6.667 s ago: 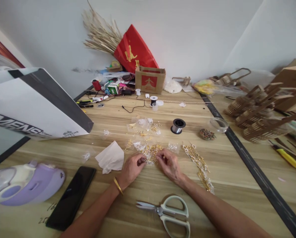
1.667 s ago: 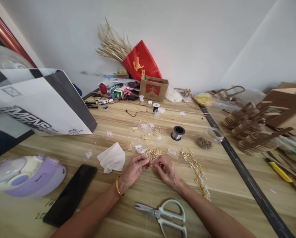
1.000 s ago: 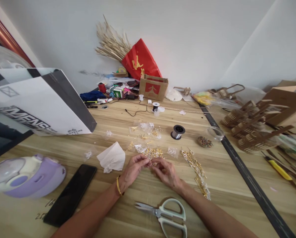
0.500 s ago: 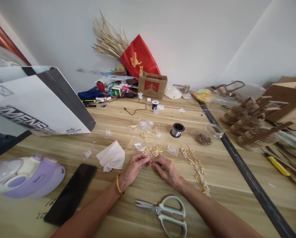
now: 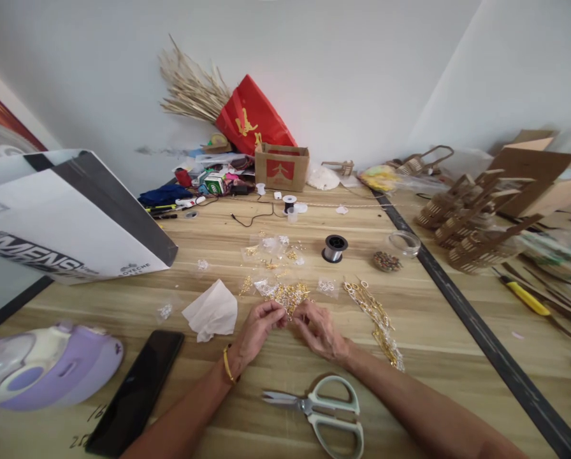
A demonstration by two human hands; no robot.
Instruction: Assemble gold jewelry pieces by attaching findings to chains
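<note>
Close together at the near edge of a pile of small gold and silver beads point(image 5: 290, 296) are both my hands. My left hand point(image 5: 261, 325), with a yellow bracelet at its wrist, has thumb and fingertips pinched on something too small to make out. My right hand point(image 5: 320, 329) is curled, its fingertips just right of the left ones; whatever is in them is hidden. Below the hands lie scissors point(image 5: 314, 405) with pale handles. To the right, gold and silver bead strands point(image 5: 374, 322) are laid out beside a small bag of silver rings point(image 5: 327, 287).
A wire spool point(image 5: 335, 248) and a clear dish of mixed beads point(image 5: 387, 261) stand beyond the hands. At left are a white tissue point(image 5: 212, 312), a black phone point(image 5: 139, 389) and a purple-white device point(image 5: 60, 366). Small woven baskets point(image 5: 471, 245) and a yellow-handled cutter point(image 5: 528, 298) are at right.
My fingertips have moved slightly apart, the right hand shifting a little away from the left. The whole view has turned slightly.
</note>
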